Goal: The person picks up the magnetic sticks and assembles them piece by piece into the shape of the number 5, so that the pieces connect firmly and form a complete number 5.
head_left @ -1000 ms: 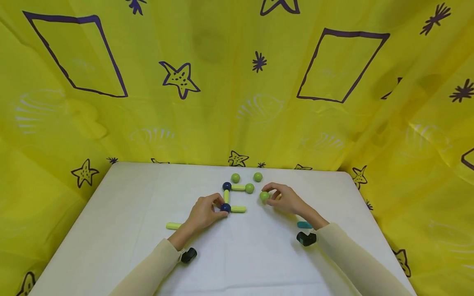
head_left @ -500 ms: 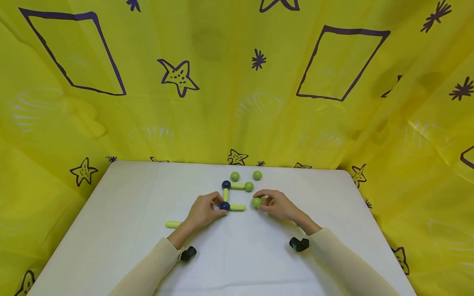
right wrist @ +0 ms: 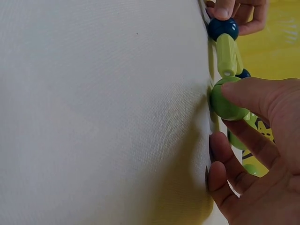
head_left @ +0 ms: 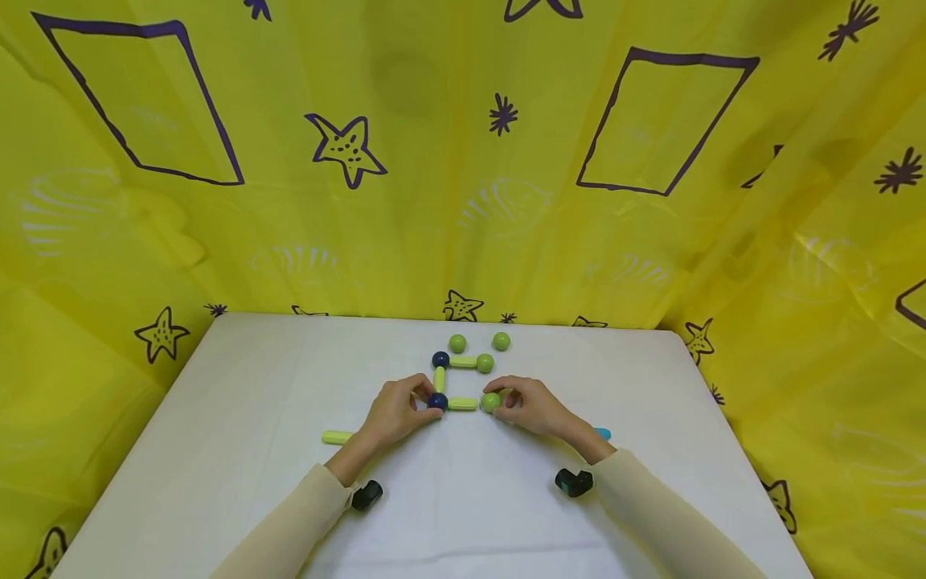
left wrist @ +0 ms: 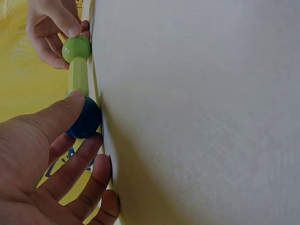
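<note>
My left hand [head_left: 396, 412] pinches a dark blue ball [head_left: 437, 402], the near corner of a C-shaped ball-and-rod build lying on the table. From that ball a yellow-green rod [head_left: 463, 404] points right, and another rod [head_left: 440, 379] runs back to a second dark blue ball [head_left: 440, 360]. A third rod [head_left: 464, 363] links this one to a green ball [head_left: 485, 363]. Between thumb and fingers, my right hand [head_left: 535, 408] holds another green ball [right wrist: 228, 101] at the near rod's free end. Whether ball and rod touch is hard to tell.
Two loose green balls, one left [head_left: 457, 343] and one right [head_left: 501, 342], lie behind the build. A yellow-green rod [head_left: 336, 437] lies partly behind my left wrist, a blue piece [head_left: 603, 433] by my right forearm. Yellow curtains surround the white table [head_left: 239, 386].
My right hand has carried its green ball leftward and nearer me, up to the near rod's end. The left hand has kept its grip on the dark blue ball.
</note>
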The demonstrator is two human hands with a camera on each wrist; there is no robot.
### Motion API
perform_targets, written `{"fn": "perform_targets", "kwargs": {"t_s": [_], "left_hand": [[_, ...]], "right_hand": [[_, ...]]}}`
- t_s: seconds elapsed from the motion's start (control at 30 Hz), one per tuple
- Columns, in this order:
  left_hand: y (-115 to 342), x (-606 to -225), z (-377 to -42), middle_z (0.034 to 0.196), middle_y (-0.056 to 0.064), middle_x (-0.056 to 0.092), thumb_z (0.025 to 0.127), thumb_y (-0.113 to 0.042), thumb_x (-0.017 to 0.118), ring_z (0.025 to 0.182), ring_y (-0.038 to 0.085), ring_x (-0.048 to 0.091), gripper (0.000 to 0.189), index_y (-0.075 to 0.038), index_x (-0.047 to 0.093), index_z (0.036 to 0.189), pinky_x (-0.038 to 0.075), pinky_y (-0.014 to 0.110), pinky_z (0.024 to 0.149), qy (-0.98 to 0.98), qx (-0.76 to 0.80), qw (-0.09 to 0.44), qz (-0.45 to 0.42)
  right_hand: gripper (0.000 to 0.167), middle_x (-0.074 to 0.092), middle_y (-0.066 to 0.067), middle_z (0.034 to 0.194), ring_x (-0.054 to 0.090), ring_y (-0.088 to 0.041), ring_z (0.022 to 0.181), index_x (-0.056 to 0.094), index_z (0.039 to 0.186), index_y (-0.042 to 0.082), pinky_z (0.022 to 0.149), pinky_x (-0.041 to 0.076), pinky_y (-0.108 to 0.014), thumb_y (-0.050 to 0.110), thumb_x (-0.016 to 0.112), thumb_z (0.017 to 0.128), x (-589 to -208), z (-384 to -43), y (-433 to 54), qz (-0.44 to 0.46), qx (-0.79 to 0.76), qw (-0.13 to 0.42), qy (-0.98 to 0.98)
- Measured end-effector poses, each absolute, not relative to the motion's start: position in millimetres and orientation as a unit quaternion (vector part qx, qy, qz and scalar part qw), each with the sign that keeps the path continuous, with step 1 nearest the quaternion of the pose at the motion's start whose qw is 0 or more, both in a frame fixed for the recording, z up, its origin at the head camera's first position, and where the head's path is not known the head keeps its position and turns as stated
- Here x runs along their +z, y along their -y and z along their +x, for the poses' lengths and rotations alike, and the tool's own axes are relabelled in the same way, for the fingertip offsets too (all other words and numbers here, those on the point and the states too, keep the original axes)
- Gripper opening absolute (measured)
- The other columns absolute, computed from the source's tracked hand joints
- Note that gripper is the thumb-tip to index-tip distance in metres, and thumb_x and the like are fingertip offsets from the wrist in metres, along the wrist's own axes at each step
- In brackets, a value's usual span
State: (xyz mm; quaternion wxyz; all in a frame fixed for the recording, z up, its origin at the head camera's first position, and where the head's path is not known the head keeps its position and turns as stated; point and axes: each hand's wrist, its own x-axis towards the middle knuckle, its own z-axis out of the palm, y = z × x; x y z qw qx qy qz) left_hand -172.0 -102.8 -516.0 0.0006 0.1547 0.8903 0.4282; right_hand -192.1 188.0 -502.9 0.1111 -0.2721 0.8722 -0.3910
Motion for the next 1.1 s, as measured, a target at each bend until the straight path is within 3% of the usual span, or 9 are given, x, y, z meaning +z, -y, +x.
{"fn": "perform_targets", "kwargs": {"t_s": [1.1], "left_hand": [[99.5, -512.4, -169.5, 0.091, -0.001, 0.075, 0.082, -0.019, 0.089, 0.067, 0.011, 0.052, 0.025, -0.013, 0.069, 0.097, 0.043, 0.027, 0.062, -0.894, 0.423, -0.003, 0.149]], "right_hand": [[0.038, 0.068, -0.006, 0.120, 0.060, -0.015, 0.085, 0.067, 0.130, 0.010, 0.074, 0.051, -0.026, 0.007, 0.075, 0.093, -499.3, -188.9, -181.7, -0.288, -0.373, 0.117, -0.874]]}}
